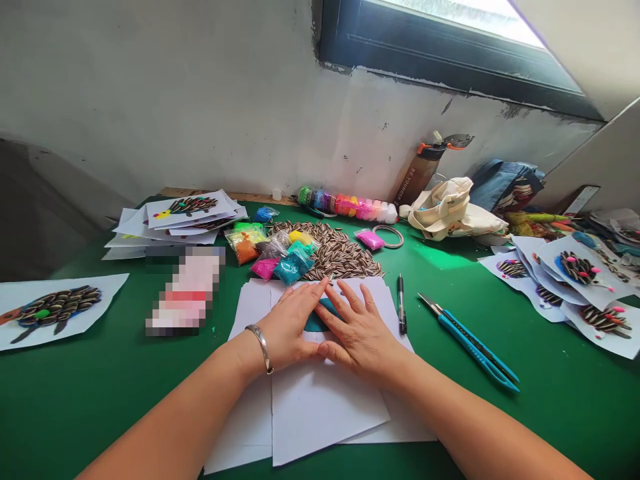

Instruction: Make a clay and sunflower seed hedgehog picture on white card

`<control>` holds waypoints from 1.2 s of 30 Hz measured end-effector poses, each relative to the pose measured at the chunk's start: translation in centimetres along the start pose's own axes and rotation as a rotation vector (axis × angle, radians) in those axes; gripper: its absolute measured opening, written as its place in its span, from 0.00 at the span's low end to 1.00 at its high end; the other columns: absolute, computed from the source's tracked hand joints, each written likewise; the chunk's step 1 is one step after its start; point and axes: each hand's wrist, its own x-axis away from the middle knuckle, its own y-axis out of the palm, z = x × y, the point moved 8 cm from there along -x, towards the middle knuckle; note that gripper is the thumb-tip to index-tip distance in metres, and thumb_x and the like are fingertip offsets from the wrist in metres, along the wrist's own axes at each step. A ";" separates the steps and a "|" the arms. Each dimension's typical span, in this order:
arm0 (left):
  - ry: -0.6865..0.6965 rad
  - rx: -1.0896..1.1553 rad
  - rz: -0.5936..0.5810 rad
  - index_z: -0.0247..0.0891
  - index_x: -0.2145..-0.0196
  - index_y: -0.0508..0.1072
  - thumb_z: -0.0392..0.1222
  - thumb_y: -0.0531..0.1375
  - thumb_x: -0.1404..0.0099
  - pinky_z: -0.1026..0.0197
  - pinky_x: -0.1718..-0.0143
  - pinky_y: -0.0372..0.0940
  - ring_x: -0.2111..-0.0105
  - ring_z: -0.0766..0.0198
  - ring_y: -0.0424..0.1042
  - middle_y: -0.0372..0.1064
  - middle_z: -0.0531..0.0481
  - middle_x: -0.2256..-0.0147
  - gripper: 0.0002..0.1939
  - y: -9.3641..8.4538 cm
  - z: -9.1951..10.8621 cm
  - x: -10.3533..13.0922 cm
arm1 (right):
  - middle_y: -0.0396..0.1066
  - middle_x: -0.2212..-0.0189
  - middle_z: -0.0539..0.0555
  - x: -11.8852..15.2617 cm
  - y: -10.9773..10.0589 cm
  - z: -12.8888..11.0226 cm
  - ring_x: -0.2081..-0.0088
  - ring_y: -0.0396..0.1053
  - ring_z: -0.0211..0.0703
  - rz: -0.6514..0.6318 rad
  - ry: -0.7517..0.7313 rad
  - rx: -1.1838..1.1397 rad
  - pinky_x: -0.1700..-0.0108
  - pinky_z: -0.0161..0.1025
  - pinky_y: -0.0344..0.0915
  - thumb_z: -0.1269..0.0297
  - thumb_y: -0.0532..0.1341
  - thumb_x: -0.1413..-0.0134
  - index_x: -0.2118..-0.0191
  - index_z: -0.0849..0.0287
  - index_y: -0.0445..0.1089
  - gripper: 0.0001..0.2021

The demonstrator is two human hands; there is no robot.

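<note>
A flat teal clay piece [320, 319] lies on white paper [325, 413] in front of me, partly hidden by my hands. My left hand [293, 320] touches its left edge, fingers stretched forward and close together. Across its right side my right hand [357, 327] lies flat with spread fingers. The two thumbs meet below the clay. Neither hand grips anything. Just beyond the paper are a heap of striped sunflower seeds [345, 257] and small bags of coloured clay, one of them teal [294, 265].
A black pen [401, 303] and a blue utility knife [473, 343] lie to the right. Seed-covered pictures [580, 267] are stacked at the far right, with others [187, 210] at the back left. A bottle [420, 170] and cloth bag [445, 210] stand near the wall.
</note>
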 end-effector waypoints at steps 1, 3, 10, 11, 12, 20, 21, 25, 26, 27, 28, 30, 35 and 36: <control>0.004 -0.001 0.003 0.41 0.36 0.42 0.51 0.66 0.49 0.42 0.39 0.42 0.38 0.47 0.46 0.48 0.39 0.37 0.51 0.0 0.0 0.0 | 0.39 0.34 0.57 0.1 0.0 0.1 0.36 0.36 0.62 0.003 0.005 0.003 0.40 0.65 0.34 0.43 0.46 0.41 0.37 0.55 0.50 0.32; 0.012 -0.002 0.002 0.41 0.36 0.42 0.53 0.65 0.49 0.42 0.39 0.42 0.38 0.47 0.46 0.47 0.39 0.37 0.50 0.0 0.1 0.0 | 0.40 0.34 0.57 0.2 0.0 0.1 0.36 0.35 0.62 -0.001 0.008 0.010 0.40 0.66 0.33 0.44 0.46 0.41 0.37 0.55 0.50 0.32; -0.055 -0.020 -0.048 0.37 0.36 0.44 0.50 0.65 0.50 0.42 0.38 0.41 0.37 0.46 0.43 0.45 0.39 0.37 0.51 0.1 -0.1 0.0 | 0.40 0.35 0.57 0.7 -0.1 0.7 0.36 0.36 0.62 0.005 0.032 0.045 0.40 0.66 0.34 0.44 0.47 0.41 0.37 0.55 0.51 0.31; -0.064 -0.023 -0.050 0.37 0.36 0.44 0.49 0.66 0.51 0.42 0.38 0.41 0.37 0.46 0.42 0.44 0.39 0.37 0.51 0.1 -0.1 0.0 | 0.42 0.35 0.58 0.9 -0.1 0.8 0.36 0.36 0.61 0.009 0.041 0.053 0.40 0.66 0.34 0.45 0.47 0.41 0.37 0.56 0.51 0.31; -0.068 -0.025 -0.052 0.37 0.36 0.44 0.48 0.66 0.52 0.42 0.38 0.41 0.37 0.46 0.42 0.44 0.39 0.36 0.51 0.1 -0.1 0.1 | 0.43 0.35 0.58 1.0 0.0 0.9 0.36 0.37 0.61 0.010 0.045 0.059 0.40 0.66 0.34 0.45 0.48 0.41 0.37 0.57 0.51 0.31; -0.057 -0.022 -0.043 0.39 0.36 0.42 0.49 0.66 0.53 0.41 0.39 0.41 0.37 0.46 0.42 0.45 0.40 0.37 0.53 0.1 -0.2 0.1 | 0.50 0.37 0.59 1.1 -0.9 1.5 0.36 0.40 0.61 0.052 0.051 0.072 0.40 0.66 0.36 0.45 0.48 0.41 0.41 0.58 0.59 0.29; -0.057 -0.028 -0.045 0.39 0.36 0.42 0.49 0.66 0.53 0.42 0.39 0.41 0.37 0.46 0.42 0.45 0.39 0.37 0.53 0.1 -0.2 0.1 | 0.51 0.38 0.59 1.1 -1.0 1.6 0.37 0.41 0.61 0.048 0.053 0.071 0.40 0.66 0.35 0.45 0.48 0.41 0.42 0.58 0.60 0.29; -0.072 -0.049 -0.065 0.37 0.36 0.43 0.49 0.66 0.53 0.44 0.38 0.41 0.37 0.48 0.42 0.45 0.39 0.37 0.53 0.1 -0.1 0.0 | 0.52 0.38 0.57 1.1 -1.3 1.7 0.36 0.41 0.62 0.031 0.057 0.060 0.40 0.66 0.32 0.45 0.46 0.40 0.43 0.58 0.62 0.28; -0.084 -0.053 -0.073 0.37 0.36 0.44 0.49 0.66 0.53 0.44 0.38 0.41 0.37 0.48 0.41 0.45 0.39 0.37 0.52 0.1 -0.1 0.0 | 0.50 0.37 0.57 1.1 -1.4 1.8 0.36 0.40 0.62 0.029 0.062 0.057 0.40 0.66 0.32 0.45 0.46 0.40 0.44 0.57 0.63 0.27; -0.094 -0.056 -0.080 0.36 0.36 0.44 0.49 0.66 0.53 0.44 0.38 0.41 0.37 0.47 0.41 0.44 0.39 0.37 0.52 0.1 -0.1 0.0 | 0.50 0.37 0.56 1.1 -1.5 1.8 0.36 0.40 0.62 0.026 0.062 0.053 0.40 0.66 0.32 0.45 0.46 0.40 0.44 0.56 0.64 0.27; -0.100 -0.058 -0.086 0.35 0.36 0.44 0.49 0.66 0.53 0.43 0.38 0.41 0.37 0.47 0.40 0.44 0.39 0.36 0.52 0.1 -0.2 0.0 | 0.50 0.37 0.55 1.1 -1.6 1.7 0.36 0.40 0.62 0.021 0.058 0.050 0.40 0.66 0.31 0.46 0.46 0.40 0.45 0.56 0.64 0.26; -0.105 -0.057 -0.092 0.34 0.36 0.45 0.49 0.66 0.53 0.44 0.38 0.40 0.37 0.47 0.40 0.44 0.38 0.36 0.52 0.1 -0.1 0.0 | 0.53 0.38 0.54 1.2 -1.7 1.6 0.36 0.40 0.62 0.006 0.040 0.043 0.40 0.66 0.30 0.46 0.46 0.40 0.46 0.55 0.65 0.26; -0.108 -0.050 -0.092 0.32 0.37 0.46 0.49 0.66 0.53 0.43 0.38 0.40 0.37 0.46 0.40 0.43 0.37 0.36 0.51 0.3 -0.4 0.0 | 0.47 0.36 0.54 1.2 -1.9 1.3 0.36 0.39 0.62 0.017 0.022 0.039 0.40 0.67 0.30 0.45 0.46 0.40 0.44 0.54 0.63 0.26; -0.095 -0.049 -0.089 0.33 0.37 0.46 0.49 0.66 0.52 0.43 0.38 0.40 0.37 0.47 0.40 0.43 0.37 0.36 0.51 0.3 -0.4 0.0 | 0.44 0.35 0.55 1.2 -1.8 1.1 0.36 0.38 0.62 0.020 0.011 0.035 0.40 0.67 0.31 0.44 0.47 0.41 0.42 0.53 0.61 0.27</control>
